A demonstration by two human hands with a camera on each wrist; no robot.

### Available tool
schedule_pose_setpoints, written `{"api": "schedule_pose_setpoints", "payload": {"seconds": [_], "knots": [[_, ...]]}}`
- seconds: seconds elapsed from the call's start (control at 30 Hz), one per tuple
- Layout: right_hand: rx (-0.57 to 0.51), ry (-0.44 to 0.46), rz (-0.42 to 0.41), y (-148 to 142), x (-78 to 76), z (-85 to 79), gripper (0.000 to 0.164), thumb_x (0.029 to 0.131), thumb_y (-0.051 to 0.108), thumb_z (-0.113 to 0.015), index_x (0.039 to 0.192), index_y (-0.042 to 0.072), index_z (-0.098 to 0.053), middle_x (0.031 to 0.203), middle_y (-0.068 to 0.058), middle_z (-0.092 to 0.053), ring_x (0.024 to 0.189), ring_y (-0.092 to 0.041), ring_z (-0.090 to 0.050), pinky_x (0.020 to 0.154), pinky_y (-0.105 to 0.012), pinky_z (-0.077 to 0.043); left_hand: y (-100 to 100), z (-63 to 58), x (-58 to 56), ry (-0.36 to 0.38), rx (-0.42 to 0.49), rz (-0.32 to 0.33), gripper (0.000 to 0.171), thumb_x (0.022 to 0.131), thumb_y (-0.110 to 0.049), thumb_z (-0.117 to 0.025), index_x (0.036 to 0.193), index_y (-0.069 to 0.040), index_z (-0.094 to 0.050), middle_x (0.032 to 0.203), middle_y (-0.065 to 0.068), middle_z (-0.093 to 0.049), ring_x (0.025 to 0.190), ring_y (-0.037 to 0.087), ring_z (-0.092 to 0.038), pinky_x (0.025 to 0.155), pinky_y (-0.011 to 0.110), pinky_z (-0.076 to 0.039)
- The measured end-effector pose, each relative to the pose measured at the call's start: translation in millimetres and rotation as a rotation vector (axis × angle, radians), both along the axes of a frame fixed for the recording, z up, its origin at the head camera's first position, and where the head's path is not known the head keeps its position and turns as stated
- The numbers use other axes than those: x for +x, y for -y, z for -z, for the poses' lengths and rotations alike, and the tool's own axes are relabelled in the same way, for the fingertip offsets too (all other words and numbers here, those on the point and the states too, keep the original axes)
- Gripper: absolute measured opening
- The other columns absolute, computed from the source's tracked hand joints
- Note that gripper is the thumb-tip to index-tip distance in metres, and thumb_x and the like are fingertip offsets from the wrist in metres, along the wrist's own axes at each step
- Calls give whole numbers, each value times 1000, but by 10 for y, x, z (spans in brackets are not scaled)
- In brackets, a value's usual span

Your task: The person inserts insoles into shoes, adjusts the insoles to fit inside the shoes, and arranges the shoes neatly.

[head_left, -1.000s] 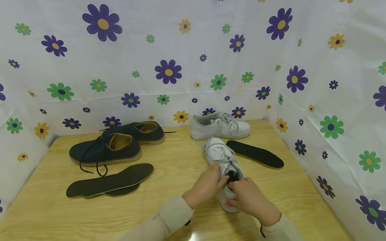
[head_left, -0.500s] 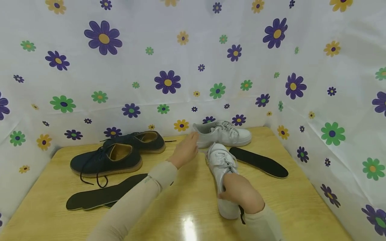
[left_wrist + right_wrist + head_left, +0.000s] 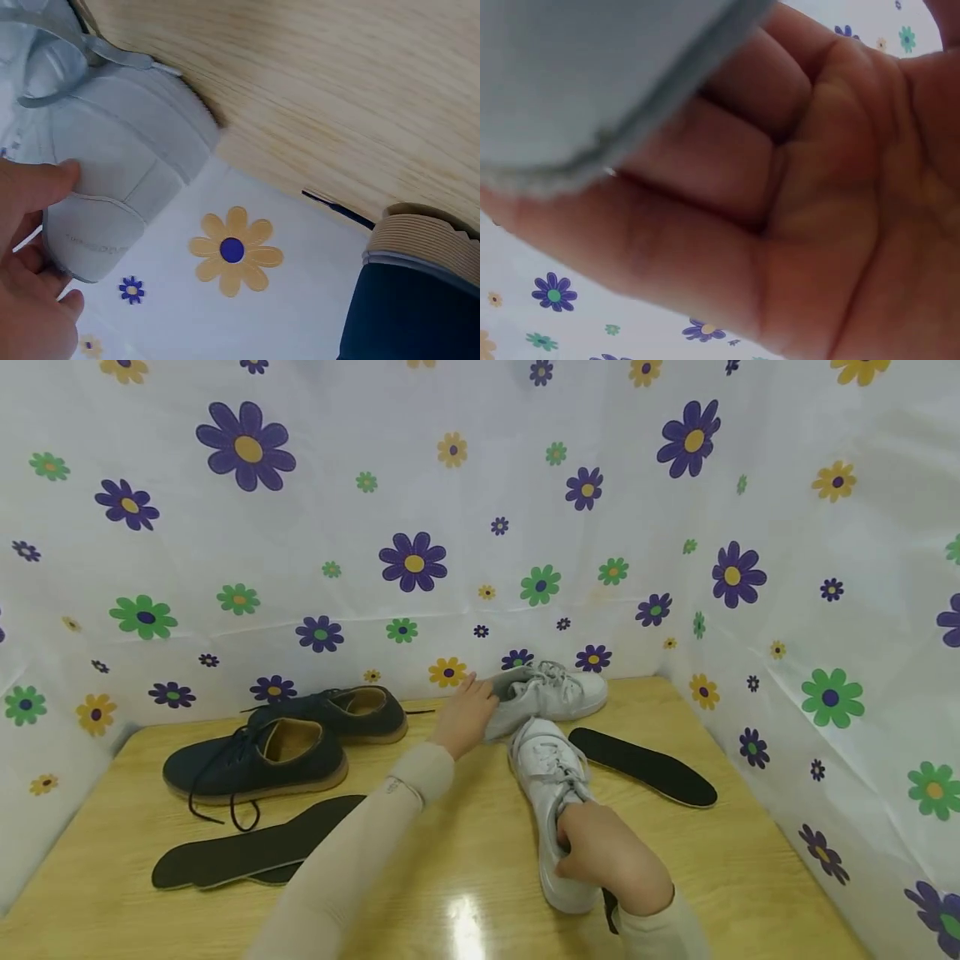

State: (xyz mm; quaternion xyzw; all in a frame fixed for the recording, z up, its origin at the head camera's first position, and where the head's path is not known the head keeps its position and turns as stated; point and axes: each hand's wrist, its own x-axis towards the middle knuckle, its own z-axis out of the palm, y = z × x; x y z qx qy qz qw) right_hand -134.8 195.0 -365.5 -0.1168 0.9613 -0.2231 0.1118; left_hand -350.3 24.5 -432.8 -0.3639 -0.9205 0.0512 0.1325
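Flowered cloth (image 3: 322,510): I am watching it hanging beyond both hands and rising on either side of them.
Bench (image 3: 750,877): it is lying beneath the hands, carrying shoes and insoles.
Near white shoe (image 3: 546,814): it is sitting under the right hand, toe pointing away from it.
Far white shoe (image 3: 547,697): its heel is touching the left hand, its toe facing off to that hand's right.
Dark shoes (image 3: 247,764): two are standing left of the left hand, one partly covering the other.
Overlapping insoles (image 3: 255,852): they are lying left of the left sleeve (image 3: 360,860), which is partly covering them.
Lone insole (image 3: 641,766): it is resting ahead and right of the right hand.
Right hand (image 3: 611,857): its fingers are reaching inside the near white shoe; with the tips hiding, I am unable to tell whether it is gripping.
Left hand (image 3: 463,718): it is pinching the far white shoe's heel, thumb pressing outside.
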Motion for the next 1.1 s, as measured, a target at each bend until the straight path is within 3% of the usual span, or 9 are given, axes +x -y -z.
{"api": "schedule_pose_setpoints", "payload": {"seconds": [0.23, 0.4, 0.6, 0.73, 0.97, 1.1], "knots": [[15, -45, -31, 4, -11, -28, 47, 63, 0, -83, 51, 14, -39, 54, 6, -26, 54, -11, -29, 51, -25, -23, 24, -15, 291, -103, -22, 58, 15, 87, 3, -62, 98, -4, -69, 102, 10, -56, 105, 28, -52, 108, 40, -32], [7, -56, -55, 22, -20, -19, 50, 63, 1, -83, 51, 15, -37, 53, 7, -24, 54, -11, -27, 51, -24, -21, 93, 33, 519, -167, -60, 15, 12, 93, -4, -58, 93, -6, -70, 95, 6, -54, 96, 25, -50, 97, 38, -38], [-14, -57, -70, 48, -10, -16, 53, 62, 0, -82, 51, 15, -33, 54, 6, -21, 54, -11, -25, 51, -24, -20, 295, 49, 708, -116, -48, -71, 7, 91, -5, -62, 88, -6, -69, 91, 8, -51, 90, 26, -47, 91, 40, -37], [-2, -33, -47, 51, -4, -16, 47, 64, 1, -83, 51, 14, -39, 55, 6, -25, 56, -12, -29, 52, -25, -23, 419, 26, 822, -63, -7, -110, 2, 86, -6, -68, 84, -6, -67, 88, 8, -50, 84, 26, -44, 87, 40, -37], [28, -17, -20, 29, 4, -40, 42, 65, 3, -84, 51, 12, -45, 55, 5, -29, 57, -12, -31, 53, -26, -25, 522, 0, 1005, -4, 40, -135, 18, 73, -15, -77, 80, -5, -64, 87, 8, -50, 83, 28, -47, 83, 43, -37], [25, -33, -29, 25, 4, -35, 49, 65, 2, -84, 50, 14, -39, 55, 6, -25, 55, -11, -28, 52, -25, -23, 528, 18, 1078, -9, 36, -150, 18, 76, -18, -75, 82, -4, -64, 88, 9, -53, 86, 29, -50, 85, 43, -38]]}}
